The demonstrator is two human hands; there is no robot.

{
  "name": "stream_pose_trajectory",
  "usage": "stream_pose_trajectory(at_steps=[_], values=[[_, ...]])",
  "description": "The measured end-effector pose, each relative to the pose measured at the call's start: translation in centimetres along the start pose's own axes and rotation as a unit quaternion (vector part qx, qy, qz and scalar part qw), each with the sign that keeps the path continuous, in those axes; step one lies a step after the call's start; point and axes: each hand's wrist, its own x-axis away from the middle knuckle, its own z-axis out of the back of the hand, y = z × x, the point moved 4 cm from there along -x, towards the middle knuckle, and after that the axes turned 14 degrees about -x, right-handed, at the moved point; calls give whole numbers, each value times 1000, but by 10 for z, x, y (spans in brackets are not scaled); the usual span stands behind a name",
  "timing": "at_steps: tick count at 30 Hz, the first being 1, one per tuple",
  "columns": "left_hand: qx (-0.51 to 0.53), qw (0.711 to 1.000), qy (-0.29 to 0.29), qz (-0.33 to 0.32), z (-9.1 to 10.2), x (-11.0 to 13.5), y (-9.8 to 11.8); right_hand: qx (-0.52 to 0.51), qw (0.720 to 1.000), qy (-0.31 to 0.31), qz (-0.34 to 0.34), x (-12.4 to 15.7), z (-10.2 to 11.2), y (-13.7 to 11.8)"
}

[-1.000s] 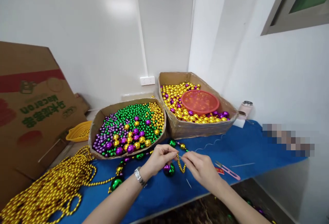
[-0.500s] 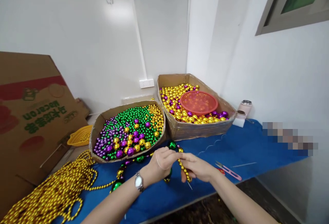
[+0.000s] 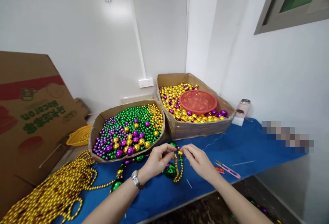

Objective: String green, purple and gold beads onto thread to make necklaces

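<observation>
My left hand [image 3: 159,158] is closed, thumb and forefinger pinched at the top of a short gold bead strand [image 3: 177,174]. A fine pale thread seems to cross its fingers. Opposite it, my right hand [image 3: 197,159] pinches the other side of the strand beside a larger gold bead. The strand hangs in a loop between the two hands, above the blue tabletop [image 3: 177,200]. Behind the loop lies a big green bead [image 3: 169,170]. A garland of green, purple and gold beads [image 3: 119,173] runs out to the left, partly hidden by my left hand.
Two cardboard boxes of loose beads [image 3: 128,128] [image 3: 177,97] stand at the back, a red basket [image 3: 197,102] in the right one. Pink snips [image 3: 228,169] and a white stick [image 3: 189,183] lie on the table. Gold bead chains [image 3: 53,186] pile up at left.
My hands have moved apart from overlapping. The gold strand, earlier bunched under my right hand, now hangs as a loop between them. My right hand has turned upward into a pinch.
</observation>
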Motion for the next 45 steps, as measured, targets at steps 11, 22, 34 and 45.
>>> stream_pose_trajectory(at_steps=[11, 22, 34, 45], values=[[12, 1000, -7, -4, 5, 2, 9, -54, 992, -108, -20, -12, -20, 16], [158, 980, -3, 119, -3, 0, -6, 75, 991, -57, 90, 18, -20, -31], [-193, 966, 38, -168, 6, 8, 30, -226, 959, -148, -80, -9, -35, 12], [-178, 972, 36, -148, 3, 10, 29, -228, 959, -151, -80, -5, -15, 0]])
